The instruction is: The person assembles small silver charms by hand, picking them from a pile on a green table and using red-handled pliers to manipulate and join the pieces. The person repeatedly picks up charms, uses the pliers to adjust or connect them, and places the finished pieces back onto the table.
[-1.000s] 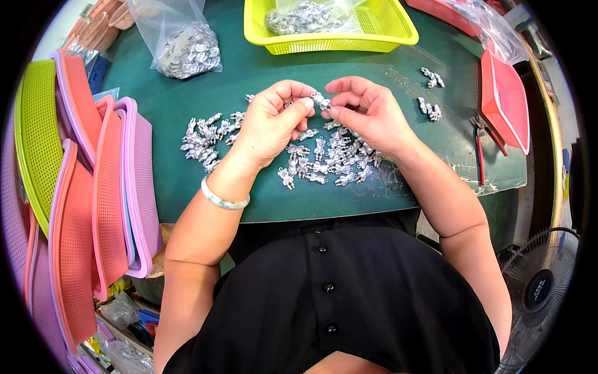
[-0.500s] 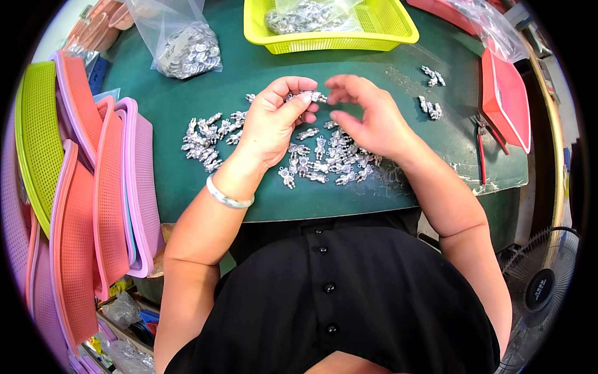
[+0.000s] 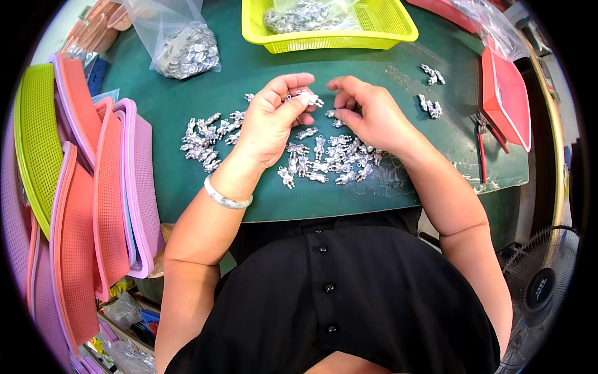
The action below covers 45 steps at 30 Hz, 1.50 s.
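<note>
Open surface (image 3: pixel 367 67) runs between the yellow-green basket (image 3: pixel 330 45) and the right hand (image 3: pixel 377 117); silver figures (image 3: pixel 319 148) block the near middle, red-handled pliers (image 3: pixel 481 154) the right side; room beneath that hand seems tight.

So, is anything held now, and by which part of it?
The left hand pinches at least one small silver figure by one end, the other end sticking out rightward. Whether the right hand holds any is unclear.

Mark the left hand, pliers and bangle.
Left hand (image 3: pixel 268 121): head view, on the back, near thumb's base.
Pliers (image 3: pixel 481 151): head view, on a red handle.
Bangle (image 3: pixel 222 198): head view, middle of its visible arc.
</note>
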Motion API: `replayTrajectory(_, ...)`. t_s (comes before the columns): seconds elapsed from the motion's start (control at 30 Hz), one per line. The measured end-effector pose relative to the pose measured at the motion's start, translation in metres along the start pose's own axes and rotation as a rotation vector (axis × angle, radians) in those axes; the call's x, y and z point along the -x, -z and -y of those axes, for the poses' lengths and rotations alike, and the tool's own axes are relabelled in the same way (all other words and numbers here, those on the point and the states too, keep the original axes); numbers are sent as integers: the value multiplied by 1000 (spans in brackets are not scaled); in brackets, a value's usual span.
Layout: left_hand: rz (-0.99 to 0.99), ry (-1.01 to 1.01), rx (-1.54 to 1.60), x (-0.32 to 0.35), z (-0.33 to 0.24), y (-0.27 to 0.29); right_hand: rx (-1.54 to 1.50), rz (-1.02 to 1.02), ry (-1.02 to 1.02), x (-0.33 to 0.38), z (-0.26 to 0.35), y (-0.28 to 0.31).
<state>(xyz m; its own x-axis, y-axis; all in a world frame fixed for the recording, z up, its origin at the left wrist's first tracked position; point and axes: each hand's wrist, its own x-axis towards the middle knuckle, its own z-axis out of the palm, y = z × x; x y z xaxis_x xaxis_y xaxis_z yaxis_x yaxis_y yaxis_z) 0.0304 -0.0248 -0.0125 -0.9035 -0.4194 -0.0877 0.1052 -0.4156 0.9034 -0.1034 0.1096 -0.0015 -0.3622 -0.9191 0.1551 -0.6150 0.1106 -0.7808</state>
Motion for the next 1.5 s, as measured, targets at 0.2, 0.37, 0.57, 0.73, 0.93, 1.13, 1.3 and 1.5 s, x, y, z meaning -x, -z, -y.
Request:
replayTrajectory(0.2,-22,91,138,3,-4,0,26,-10,54,-2,-11,6)
replayTrajectory(0.37,-38,153,51,-1,-2,4,174,15,135,-2,-9,8)
replayTrajectory(0.57,-68,198,-135,2,-1,-5,68,-68,162,-1,-4,1)
replayTrajectory(0.73,-53,205,-187,4,-2,-12,-47,-200,263,1,8,-4)
replayTrajectory(0.93,-84,160,-93,4,0,-14,-302,-221,215,-1,2,-17)
replayTrajectory(1.13,-39,113,7,0,2,-13,-113,-172,190,14,10,14)
replayTrajectory(1.3,-50,103,-17,6,-2,-8,476,-346,-23,72,-8,86)
replayTrajectory(1.5,24,100,-61,10,0,-15,1077,-401,-575,170,-63,155)
